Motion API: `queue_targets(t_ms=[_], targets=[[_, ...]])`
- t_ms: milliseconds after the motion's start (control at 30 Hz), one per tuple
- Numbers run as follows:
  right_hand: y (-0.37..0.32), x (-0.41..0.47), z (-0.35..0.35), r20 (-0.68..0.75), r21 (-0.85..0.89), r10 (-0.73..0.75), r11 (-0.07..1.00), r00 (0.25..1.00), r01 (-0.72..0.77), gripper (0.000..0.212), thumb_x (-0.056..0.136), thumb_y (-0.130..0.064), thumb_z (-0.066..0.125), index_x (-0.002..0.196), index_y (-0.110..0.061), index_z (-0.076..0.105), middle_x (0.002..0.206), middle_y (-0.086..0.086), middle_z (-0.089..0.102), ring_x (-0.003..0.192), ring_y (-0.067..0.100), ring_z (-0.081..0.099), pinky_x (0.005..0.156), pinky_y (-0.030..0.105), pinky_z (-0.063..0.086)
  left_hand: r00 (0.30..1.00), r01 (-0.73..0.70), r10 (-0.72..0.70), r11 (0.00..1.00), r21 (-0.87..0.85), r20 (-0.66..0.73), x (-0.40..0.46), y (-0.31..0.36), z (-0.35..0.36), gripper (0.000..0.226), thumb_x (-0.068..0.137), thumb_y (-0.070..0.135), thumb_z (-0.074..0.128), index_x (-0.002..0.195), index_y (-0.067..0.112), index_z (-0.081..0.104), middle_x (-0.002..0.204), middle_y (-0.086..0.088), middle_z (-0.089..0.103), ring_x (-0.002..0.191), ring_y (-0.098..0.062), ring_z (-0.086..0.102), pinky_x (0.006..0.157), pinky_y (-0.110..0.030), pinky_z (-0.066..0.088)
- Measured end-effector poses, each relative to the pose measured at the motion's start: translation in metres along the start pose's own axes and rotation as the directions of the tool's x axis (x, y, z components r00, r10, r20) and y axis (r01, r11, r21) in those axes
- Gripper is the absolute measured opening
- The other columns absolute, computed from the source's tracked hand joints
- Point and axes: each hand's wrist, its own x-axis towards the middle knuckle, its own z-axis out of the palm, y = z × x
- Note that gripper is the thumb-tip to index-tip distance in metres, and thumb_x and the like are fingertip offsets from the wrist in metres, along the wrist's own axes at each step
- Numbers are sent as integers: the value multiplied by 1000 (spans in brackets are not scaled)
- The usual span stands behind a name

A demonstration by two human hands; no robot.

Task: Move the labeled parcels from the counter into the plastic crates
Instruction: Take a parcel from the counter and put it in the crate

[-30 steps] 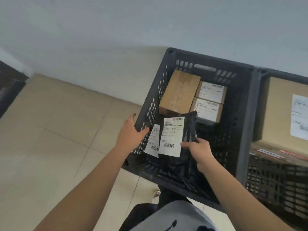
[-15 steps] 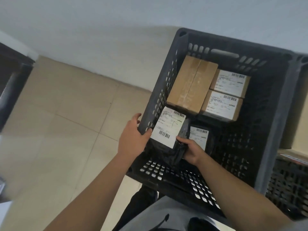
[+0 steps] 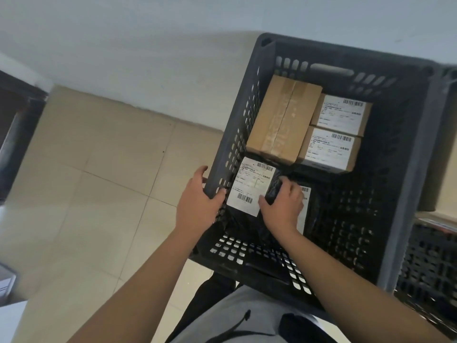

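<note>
A dark grey plastic crate (image 3: 405, 169) stands in front of me. Inside at the back lie a plain cardboard box (image 3: 282, 120) and two small boxes with white labels (image 3: 341, 115), (image 3: 329, 152). At the crate's near left corner a black bag parcel with a white barcode label (image 3: 251, 185) leans against the wall. My right hand (image 3: 282, 206) grips this parcel at its right edge. A second labelled black parcel (image 3: 305, 206) lies mostly hidden under that hand. My left hand (image 3: 197, 201) grips the crate's left rim, thumb inside.
A second dark crate (image 3: 430, 268) holding a large cardboard box (image 3: 442, 149) adjoins on the right. Beige tiled floor (image 3: 99, 194) lies to the left below a white wall. A dark furniture edge (image 3: 14, 134) stands at far left.
The labelled black parcel has gone down deeper into the crate's near left corner with my right hand on it. My left hand stays on the rim. The view moved closer.
</note>
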Motion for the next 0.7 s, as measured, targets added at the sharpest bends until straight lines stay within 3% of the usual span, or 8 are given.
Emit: queue_targets(t_ms=[67,133,200,267,533,700], targets=[[-8,-8,7,55,-154,-318,934,947,322,67,97,-39,64,153,-13,39,157,16,37,150,35,27,125,52,20,1000,2,-2,1000,0,-10,0,0,0,72,93,40,73,154,27,36,131,2,64,107,-17,67,94,-40,57],[-13,-5,24,195,-277,-425,841,884,465,73,104,-47,45,164,-14,19,171,15,17,160,33,6,129,53,3,1000,4,-4,1000,1,-23,1,-1,1,72,93,41,73,154,28,36,131,3,64,104,-14,67,93,-37,57],[-16,5,43,283,-372,-396,794,873,481,78,107,-55,28,166,-17,-5,175,10,-9,160,28,-15,128,51,-12,999,3,-3,1000,-4,-37,1,-3,2,72,93,42,73,154,29,36,131,5,64,101,-12,67,90,-35,58],[-13,14,58,309,-419,-357,781,881,463,78,106,-61,18,165,-20,-14,173,9,-19,158,28,-24,125,52,-19,999,-2,1,1000,-7,-49,1,-5,4,72,92,43,73,153,31,36,130,6,65,101,-12,68,90,-36,59],[3,19,88,261,-574,-397,669,880,473,81,102,-66,2,163,-16,-13,172,13,-17,158,35,-21,122,60,-22,997,6,-5,1000,7,-72,4,-12,9,75,88,52,73,151,33,37,128,9,66,103,-13,69,90,-35,58],[5,22,89,277,-557,-405,671,871,489,91,97,-73,10,163,-15,-14,173,14,-14,158,37,-18,122,63,-19,997,8,-8,1000,0,-76,5,-11,7,74,88,50,74,150,31,39,124,10,67,103,-12,68,91,-36,58]])
